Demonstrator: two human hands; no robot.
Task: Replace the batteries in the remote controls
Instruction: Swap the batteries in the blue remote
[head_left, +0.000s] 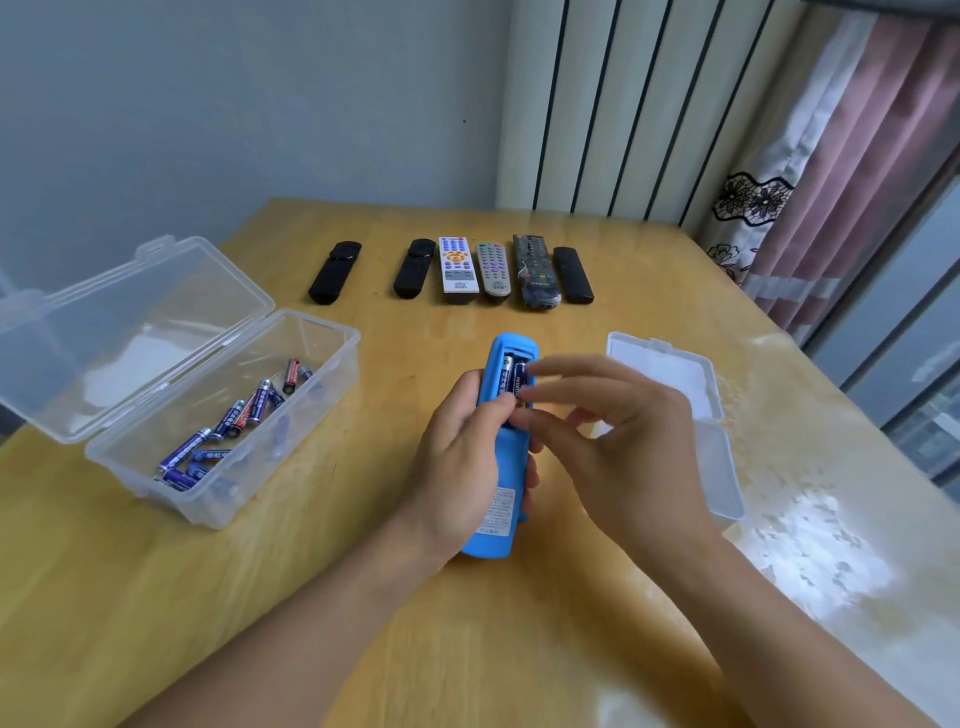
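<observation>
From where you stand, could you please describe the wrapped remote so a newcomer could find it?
On the wooden table, a row of six remotes lies at the far edge. The wrapped remote is second from the right, the longest one, and the only one in clear plastic.

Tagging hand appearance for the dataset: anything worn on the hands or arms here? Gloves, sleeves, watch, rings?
Nothing worn that shows. The left hand and right hand are bare: no gloves, rings or markings. Both forearms are uncovered to the frame edge, with no sleeve, watch or band in view.
</observation>
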